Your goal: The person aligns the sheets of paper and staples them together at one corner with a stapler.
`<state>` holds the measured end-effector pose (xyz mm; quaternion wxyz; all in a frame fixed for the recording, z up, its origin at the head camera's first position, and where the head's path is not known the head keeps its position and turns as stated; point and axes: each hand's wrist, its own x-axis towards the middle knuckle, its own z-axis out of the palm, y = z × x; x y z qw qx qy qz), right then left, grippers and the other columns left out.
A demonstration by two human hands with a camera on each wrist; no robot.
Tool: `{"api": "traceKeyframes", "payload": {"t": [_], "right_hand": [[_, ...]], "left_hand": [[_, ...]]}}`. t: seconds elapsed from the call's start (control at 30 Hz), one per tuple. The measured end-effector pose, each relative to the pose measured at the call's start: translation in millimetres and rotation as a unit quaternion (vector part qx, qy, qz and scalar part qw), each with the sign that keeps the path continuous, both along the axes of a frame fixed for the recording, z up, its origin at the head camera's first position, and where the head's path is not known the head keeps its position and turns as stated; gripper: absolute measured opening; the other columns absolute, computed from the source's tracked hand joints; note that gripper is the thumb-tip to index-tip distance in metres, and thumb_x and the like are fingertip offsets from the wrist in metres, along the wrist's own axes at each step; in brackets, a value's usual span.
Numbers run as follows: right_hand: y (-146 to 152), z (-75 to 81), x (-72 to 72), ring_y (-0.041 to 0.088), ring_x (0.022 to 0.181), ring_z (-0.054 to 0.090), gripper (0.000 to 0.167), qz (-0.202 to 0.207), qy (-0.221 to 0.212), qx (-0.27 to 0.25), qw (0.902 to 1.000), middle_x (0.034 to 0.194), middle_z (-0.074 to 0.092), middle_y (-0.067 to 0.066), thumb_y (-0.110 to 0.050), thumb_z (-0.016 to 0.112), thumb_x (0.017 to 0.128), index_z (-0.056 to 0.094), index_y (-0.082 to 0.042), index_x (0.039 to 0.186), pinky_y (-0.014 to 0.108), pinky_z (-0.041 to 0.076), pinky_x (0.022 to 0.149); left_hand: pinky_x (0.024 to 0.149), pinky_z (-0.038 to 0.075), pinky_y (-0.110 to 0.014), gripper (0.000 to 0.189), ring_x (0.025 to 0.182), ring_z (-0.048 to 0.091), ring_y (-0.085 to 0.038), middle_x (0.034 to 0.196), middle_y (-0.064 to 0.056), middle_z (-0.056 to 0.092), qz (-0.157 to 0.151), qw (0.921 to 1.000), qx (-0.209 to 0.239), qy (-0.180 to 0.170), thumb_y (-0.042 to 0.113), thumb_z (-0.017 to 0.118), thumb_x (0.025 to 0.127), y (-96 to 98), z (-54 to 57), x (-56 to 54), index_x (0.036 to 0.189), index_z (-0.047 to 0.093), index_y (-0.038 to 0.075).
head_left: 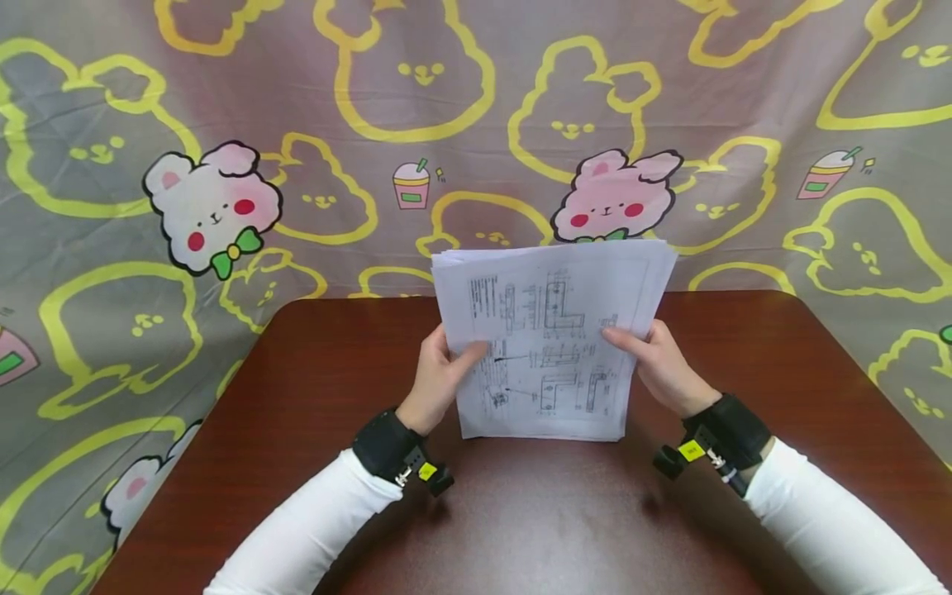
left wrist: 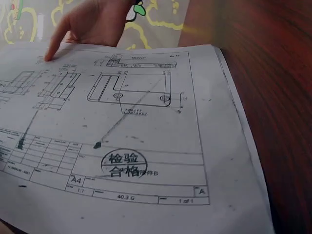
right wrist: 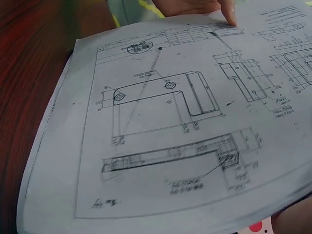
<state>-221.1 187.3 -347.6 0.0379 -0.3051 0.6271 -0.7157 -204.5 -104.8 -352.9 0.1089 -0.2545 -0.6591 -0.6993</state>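
Left hand [head_left: 435,378] and right hand [head_left: 671,370], two altogether, pinch one paper stack [head_left: 550,330] at opposite sides; one table [head_left: 327,364] lies beneath.

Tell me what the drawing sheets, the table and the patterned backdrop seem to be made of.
Drawing sheets: matte white paper; thin edges show layered at the top left corner. Table: wood or wood-look laminate, reddish brown with a soft sheen; streaky grain shows in both wrist views. Backdrop: probably printed fabric, dull-finished; faint creases run across it.
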Motion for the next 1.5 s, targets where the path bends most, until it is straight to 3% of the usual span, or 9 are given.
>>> {"api": "traceKeyframes", "payload": {"t": [0.27, 0.47, 0.7, 0.83, 1.03, 1.2, 1.37, 1.5], "right_hand": [[-1.8, -3.2, 0.8, 0.024, 0.108, 0.063, 0.043, 0.029, 0.026, 0.004, 0.9992, 0.125, 0.061, 0.002, 0.004, 0.046, 0.096, 0.048, -0.020, 0.132, 0.042, 0.050, 0.089], [-6.7, -1.9, 1.0, 0.027, 0.110, 0.062, 0.044, 0.031, 0.025, 0.007, 0.9992, 0.127, 0.061, 0.004, 0.004, 0.049, 0.096, 0.045, -0.018, 0.135, 0.045, 0.048, 0.092], [-11.8, 6.2, -2.2, 0.027, 0.112, 0.058, 0.046, 0.005, 0.035, 0.001, 0.9994, 0.129, 0.058, 0.006, 0.005, 0.048, 0.096, 0.044, -0.017, 0.136, 0.043, 0.044, 0.094], [-11.1, -0.8, -3.3, 0.024, 0.109, 0.061, 0.047, 0.014, 0.041, 0.008, 0.9991, 0.126, 0.061, 0.002, 0.007, 0.049, 0.095, 0.048, -0.021, 0.133, 0.041, 0.047, 0.092], [-12.6, -11.7, -4.1, 0.025, 0.108, 0.063, 0.046, 0.032, 0.039, 0.004, 0.9987, 0.125, 0.063, 0.002, 0.007, 0.049, 0.094, 0.049, -0.021, 0.132, 0.042, 0.049, 0.091], [-15.5, -11.2, -3.7, 0.026, 0.110, 0.062, 0.046, 0.026, 0.025, 0.005, 0.9993, 0.127, 0.061, 0.003, 0.004, 0.049, 0.096, 0.046, -0.020, 0.135, 0.044, 0.048, 0.091], [-17.6, -7.1, -3.4, 0.025, 0.110, 0.062, 0.044, 0.000, 0.031, -0.010, 0.9995, 0.126, 0.061, 0.003, 0.004, 0.049, 0.096, 0.048, -0.020, 0.133, 0.042, 0.049, 0.090], [-19.0, -9.9, -2.7, 0.024, 0.108, 0.063, 0.043, -0.010, 0.029, -0.010, 0.9995, 0.125, 0.062, 0.002, 0.004, 0.049, 0.096, 0.049, -0.021, 0.132, 0.041, 0.050, 0.089]], "left_hand": [[0.073, 0.057, -0.043, 0.025, 0.089, 0.071, -0.027, 0.107, -0.022, 0.068, -0.028, 0.9972, -0.058, 0.039, -0.005, 0.063, 0.090, -2.2, 1.7, -0.3, 0.114, 0.061, -0.007], [0.073, 0.056, -0.045, 0.025, 0.091, 0.070, -0.031, 0.110, -0.020, 0.068, -0.056, 0.9963, -0.054, 0.037, -0.002, 0.060, 0.094, -1.9, 1.5, -3.2, 0.118, 0.061, -0.005], [0.074, 0.056, -0.046, 0.028, 0.093, 0.069, -0.033, 0.113, -0.023, 0.066, -0.031, 0.9986, -0.026, 0.033, -0.002, 0.058, 0.094, 4.7, 8.1, -1.6, 0.121, 0.060, -0.009], [0.074, 0.056, -0.045, 0.028, 0.093, 0.070, -0.031, 0.112, -0.021, 0.067, -0.030, 0.9987, -0.033, 0.024, -0.001, 0.061, 0.093, 2.0, 2.5, -2.3, 0.120, 0.061, -0.007], [0.077, 0.055, -0.046, 0.028, 0.094, 0.070, -0.029, 0.112, -0.019, 0.068, -0.037, 0.9990, -0.014, -0.022, -0.002, 0.062, 0.092, -1.5, -11.2, -3.0, 0.119, 0.061, -0.008], [0.075, 0.056, -0.045, 0.024, 0.091, 0.070, -0.028, 0.108, -0.014, 0.070, -0.031, 0.9978, 0.006, -0.059, 0.004, 0.063, 0.093, 0.8, -12.2, -1.5, 0.116, 0.065, -0.002], [0.076, 0.055, -0.046, 0.027, 0.094, 0.070, -0.029, 0.111, -0.014, 0.069, -0.027, 0.9984, 0.006, -0.049, 0.007, 0.062, 0.094, 3.9, -7.4, -0.9, 0.118, 0.063, -0.005], [0.077, 0.055, -0.047, 0.030, 0.095, 0.069, -0.029, 0.113, -0.017, 0.068, -0.021, 0.9987, 0.000, -0.047, 0.008, 0.062, 0.094, 4.0, -10.0, -1.6, 0.120, 0.061, -0.007]]}}
